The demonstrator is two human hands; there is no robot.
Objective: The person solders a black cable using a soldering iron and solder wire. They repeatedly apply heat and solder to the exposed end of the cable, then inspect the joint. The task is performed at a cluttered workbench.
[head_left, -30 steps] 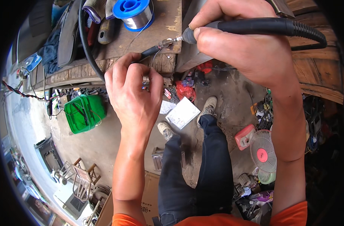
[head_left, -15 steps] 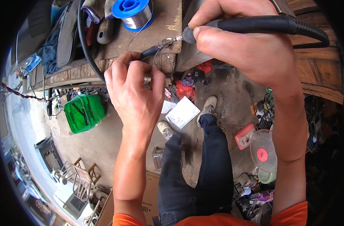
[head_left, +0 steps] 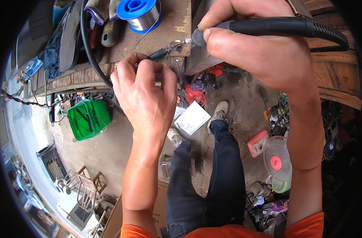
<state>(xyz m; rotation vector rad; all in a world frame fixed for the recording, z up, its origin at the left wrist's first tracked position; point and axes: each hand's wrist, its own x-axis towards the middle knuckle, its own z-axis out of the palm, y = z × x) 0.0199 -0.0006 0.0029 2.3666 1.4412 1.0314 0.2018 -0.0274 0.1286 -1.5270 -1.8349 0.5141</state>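
My right hand is closed round the grip of a black soldering iron, whose bright tip points left. That tip touches a metal end piece on a thick black cable at the corner of the wooden bench. My left hand is closed at the cable just behind this end, its fingertips partly hidden. A thin solder wire runs down from a blue spool of solder toward the left fingers; another short stretch shows between those fingers and the metal end.
The worn bench top also carries a grey-handled tool and gloves. Below on the floor are a green bucket, a white sheet, a red bag, a fan and tangled scrap. A chair stands lower left.
My left hand has shifted slightly right, with its forearm. The cable's loop below the bench edge shows more beside that hand. The iron's tip stays on the metal end.
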